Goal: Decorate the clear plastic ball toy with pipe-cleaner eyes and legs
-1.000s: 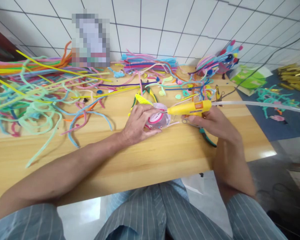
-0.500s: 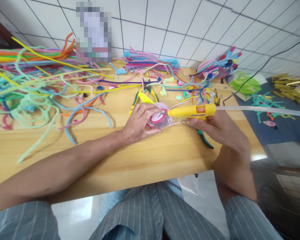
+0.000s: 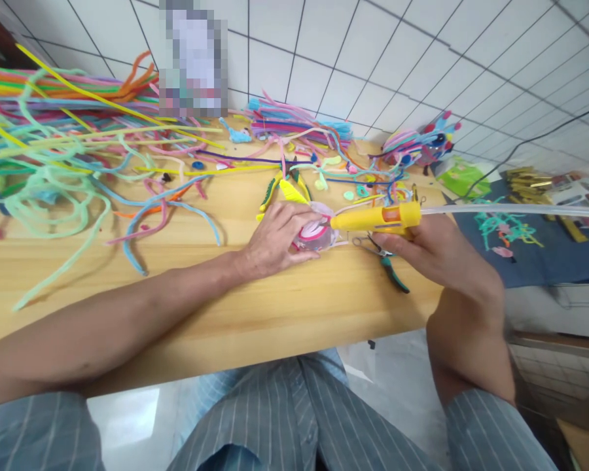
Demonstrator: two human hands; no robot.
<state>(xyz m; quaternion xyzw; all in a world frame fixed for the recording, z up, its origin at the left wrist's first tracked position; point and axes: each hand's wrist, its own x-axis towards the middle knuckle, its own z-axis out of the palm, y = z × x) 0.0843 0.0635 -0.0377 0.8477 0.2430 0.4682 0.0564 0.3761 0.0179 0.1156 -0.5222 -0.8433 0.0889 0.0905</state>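
Observation:
My left hand point(image 3: 277, 239) is closed around a clear round plastic piece point(image 3: 325, 241) with a pink ring on it, held on the table. My right hand point(image 3: 429, 252) grips a yellow hot glue gun point(image 3: 368, 220), a long translucent glue stick point(image 3: 510, 209) coming out of its back. The gun's nozzle points left and meets the pink ring close to my left fingertips; whether glue is coming out I cannot make out. Behind my left hand lie yellow-and-green-handled pliers point(image 3: 269, 191). Dark green-handled pliers point(image 3: 394, 273) lie below the gun.
Loose pipe cleaners point(image 3: 53, 203) in many colours cover the table's left side. A pipe cleaner bundle point(image 3: 299, 127) lies at the back by the tiled wall point(image 3: 319, 59). A colourful finished-looking craft point(image 3: 417, 147) stands back right. A black cable point(image 3: 525, 140) runs along the right.
The whole view has tilted and shifted slightly. Both hands keep their places, the glue gun's nozzle staying at the pink ring.

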